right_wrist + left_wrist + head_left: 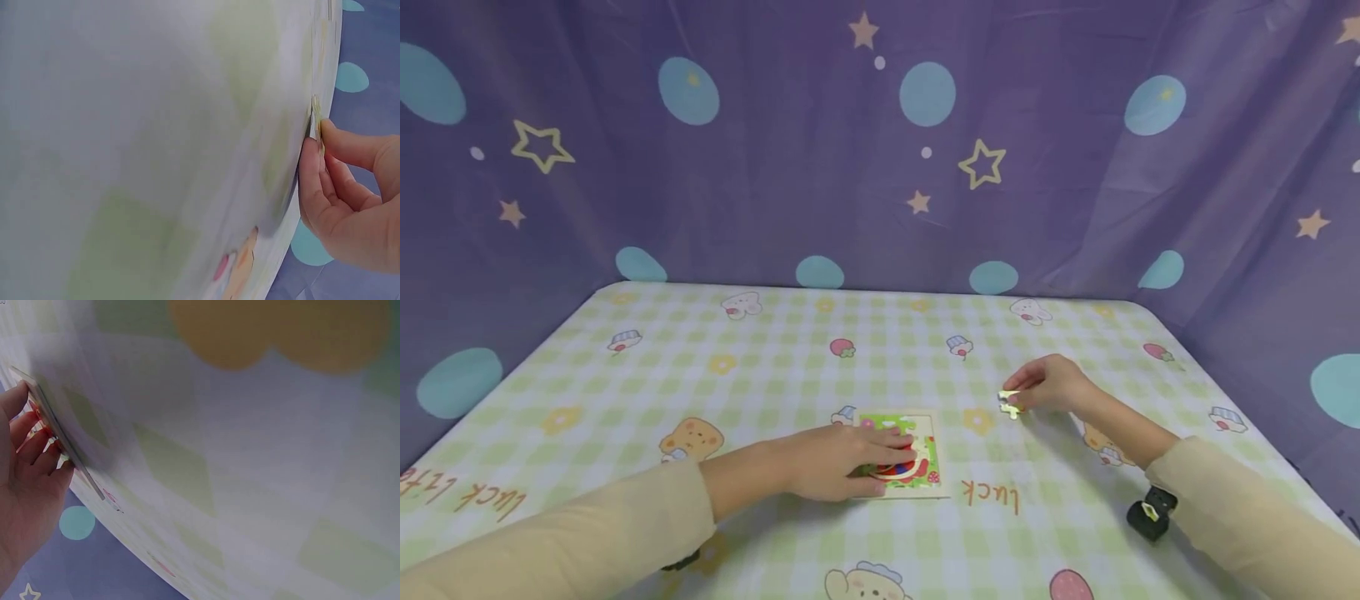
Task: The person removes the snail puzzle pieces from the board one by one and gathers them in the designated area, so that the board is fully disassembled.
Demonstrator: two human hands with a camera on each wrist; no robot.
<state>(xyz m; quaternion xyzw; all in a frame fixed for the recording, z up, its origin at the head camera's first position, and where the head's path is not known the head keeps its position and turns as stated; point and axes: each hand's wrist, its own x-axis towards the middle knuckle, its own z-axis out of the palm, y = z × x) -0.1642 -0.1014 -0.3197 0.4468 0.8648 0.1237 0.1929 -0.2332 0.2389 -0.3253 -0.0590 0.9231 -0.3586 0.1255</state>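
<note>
A square jigsaw puzzle board (934, 493) with a pale frame and a bright green and red picture lies on the table. Across its left part rests my left hand (842, 461), fingers stretched over the picture and covering much of it. The left wrist view shows that hand (37, 456) along the board's edge (62, 434). To the right of the board, my right hand (1051, 385) pinches a small yellow-green puzzle piece (1011, 404) just at the tablecloth. In the right wrist view the piece (317, 119) appears edge-on between thumb and fingers.
A checked green and white tablecloth (775, 375) with cartoon prints covers the table. Behind and at the sides hangs a purple curtain (820, 167) with stars and blue spots. A black wrist device (1152, 512) is strapped at the right sleeve.
</note>
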